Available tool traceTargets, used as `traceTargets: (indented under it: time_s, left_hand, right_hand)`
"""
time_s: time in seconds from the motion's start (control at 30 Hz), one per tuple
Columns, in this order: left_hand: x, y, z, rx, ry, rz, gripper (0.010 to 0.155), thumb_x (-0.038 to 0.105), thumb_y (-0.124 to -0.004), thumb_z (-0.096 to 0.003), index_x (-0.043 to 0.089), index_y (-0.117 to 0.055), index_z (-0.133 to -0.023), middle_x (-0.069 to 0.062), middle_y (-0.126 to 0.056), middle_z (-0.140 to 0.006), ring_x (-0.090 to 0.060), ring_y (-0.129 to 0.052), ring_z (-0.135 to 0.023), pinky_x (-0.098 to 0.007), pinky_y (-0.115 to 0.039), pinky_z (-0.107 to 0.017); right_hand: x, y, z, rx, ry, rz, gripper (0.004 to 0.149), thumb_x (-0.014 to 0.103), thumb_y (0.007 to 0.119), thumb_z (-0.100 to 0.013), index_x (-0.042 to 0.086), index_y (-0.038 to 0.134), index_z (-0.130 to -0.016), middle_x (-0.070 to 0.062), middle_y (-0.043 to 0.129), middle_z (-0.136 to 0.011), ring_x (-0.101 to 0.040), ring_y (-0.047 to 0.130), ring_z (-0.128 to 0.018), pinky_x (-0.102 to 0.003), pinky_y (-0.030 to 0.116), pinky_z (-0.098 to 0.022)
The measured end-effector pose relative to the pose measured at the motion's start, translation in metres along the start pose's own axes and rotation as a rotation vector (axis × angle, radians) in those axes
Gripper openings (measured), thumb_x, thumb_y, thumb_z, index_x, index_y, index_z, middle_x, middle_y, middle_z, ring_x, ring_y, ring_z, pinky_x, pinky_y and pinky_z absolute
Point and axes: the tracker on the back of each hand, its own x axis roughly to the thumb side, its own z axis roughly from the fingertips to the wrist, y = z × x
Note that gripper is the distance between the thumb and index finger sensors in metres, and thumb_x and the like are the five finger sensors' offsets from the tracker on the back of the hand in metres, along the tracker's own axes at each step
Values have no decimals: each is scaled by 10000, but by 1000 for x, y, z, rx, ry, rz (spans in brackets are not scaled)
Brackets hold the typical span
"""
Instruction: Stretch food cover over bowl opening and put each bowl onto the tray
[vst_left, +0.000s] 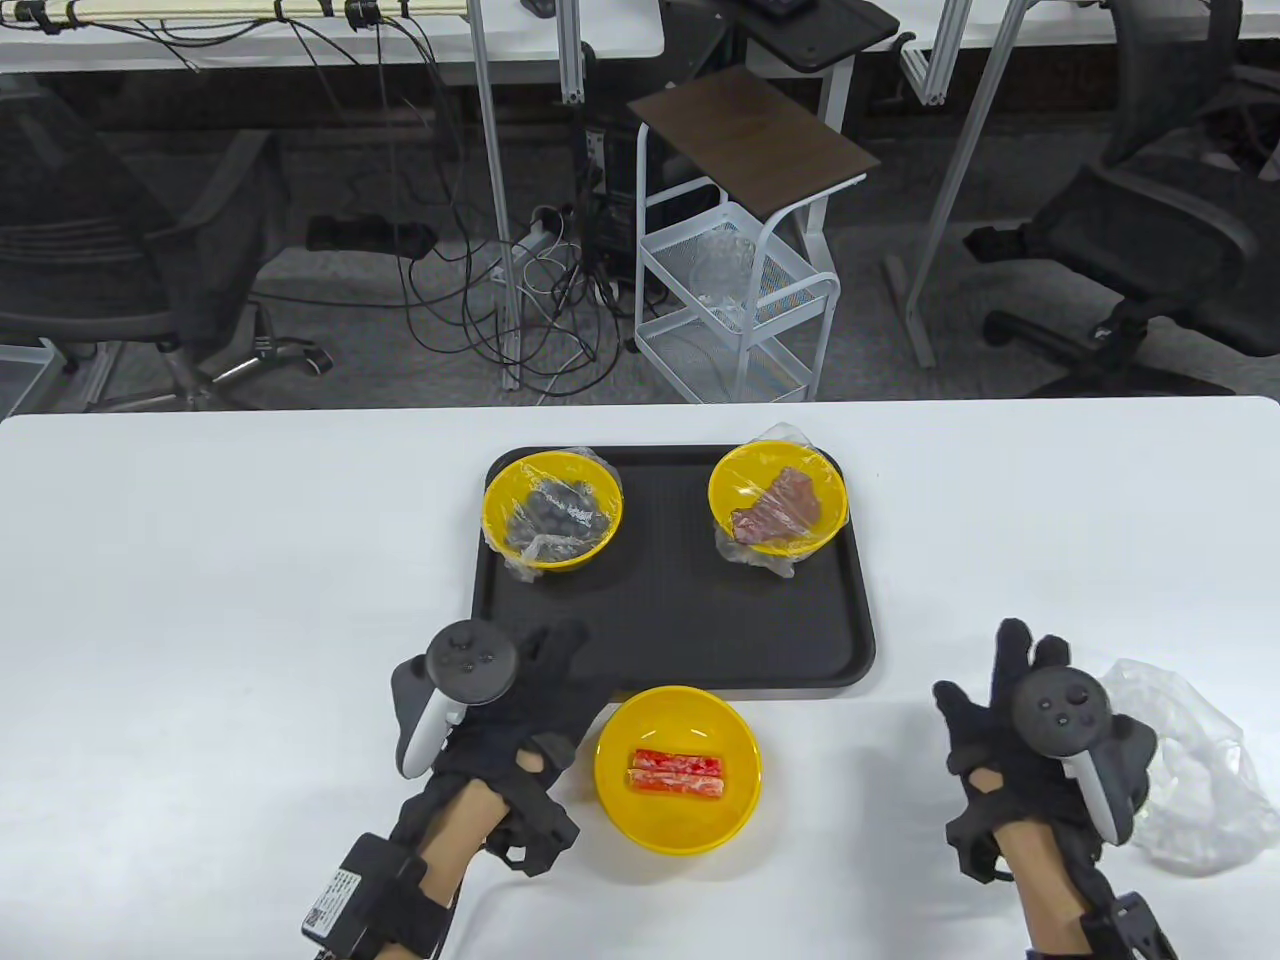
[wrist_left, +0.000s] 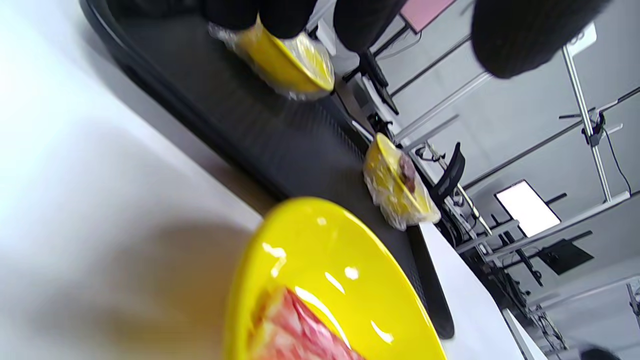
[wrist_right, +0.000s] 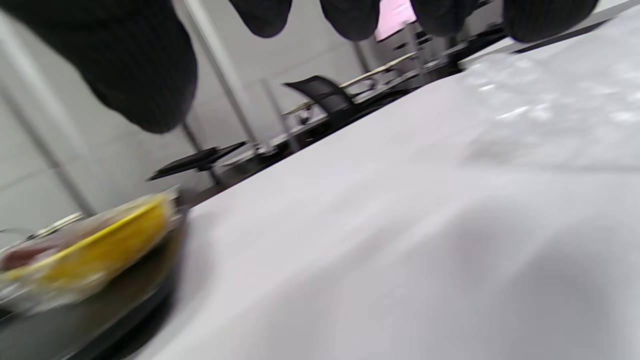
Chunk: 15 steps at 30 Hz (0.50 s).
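A black tray (vst_left: 670, 640) carries two covered yellow bowls: one with dark round pieces (vst_left: 552, 508) at its back left, one with reddish-brown meat (vst_left: 778, 498) at its back right. An uncovered yellow bowl (vst_left: 678, 768) with red-and-white sticks stands on the table just in front of the tray; the left wrist view shows this uncovered bowl (wrist_left: 320, 280) close up. My left hand (vst_left: 520, 700) hovers beside that bowl's left with fingers spread, holding nothing. My right hand (vst_left: 1010, 690) is open at the right, next to a crumpled clear food cover (vst_left: 1190, 770).
The white table (vst_left: 200, 620) runs to its far edge. Beyond it stand a white wire cart (vst_left: 735, 300), office chairs and floor cables.
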Motion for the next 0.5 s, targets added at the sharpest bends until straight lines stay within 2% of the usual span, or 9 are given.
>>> traceTargets:
  time_s: [0.13, 0.27, 0.4, 0.43, 0.5]
  left_hand:
    - [-16, 4, 1, 46, 75, -82, 946, 821, -631, -420, 333, -339, -1177, -101, -164, -1274, -465, -159, -1169, -687, -216, -796]
    - [-30, 0, -3, 46, 150, -198, 967, 838, -594, -411, 340, -272, -1174, -74, -65, -1254, -395, -4, -1158, -663, -118, -783]
    - [-37, 0, -3, 55, 190, -295, 964, 845, -568, -407, 359, -238, -1171, -46, -27, -1245, -354, 47, -1148, -647, -70, -778]
    - [-39, 0, -3, 61, 202, -312, 966, 847, -564, -405, 360, -233, -1171, -46, -22, -1245, -348, 55, -1147, -647, -65, -777]
    - [-42, 2, -2, 66, 220, -333, 965, 851, -552, -403, 364, -228, -1171, -38, -15, -1243, -343, 63, -1145, -646, -57, -774]
  right_hand:
    - [-34, -2, -18, 47, 213, 6, 932, 475, 908, -431, 310, 313, -1129, -144, 233, -1198, -583, 226, -1059, -758, 381, -691]
    - [-56, 11, -28, 146, 342, 0, 932, 446, 904, -444, 312, 282, -1126, -126, 200, -1200, -543, 193, -1075, -706, 350, -732]
    - [-63, 23, -31, 154, 407, 68, 840, 385, 882, -461, 257, 390, -1130, -125, 314, -1202, -496, 310, -1082, -638, 423, -746]
    - [-61, 22, -31, 112, 420, 145, 810, 369, 877, -461, 251, 431, -1126, -95, 352, -1201, -459, 366, -1083, -603, 470, -751]
    - [-59, 20, -31, 45, 422, 173, 735, 345, 862, -471, 224, 512, -1106, -104, 463, -1165, -428, 507, -1038, -548, 568, -729]
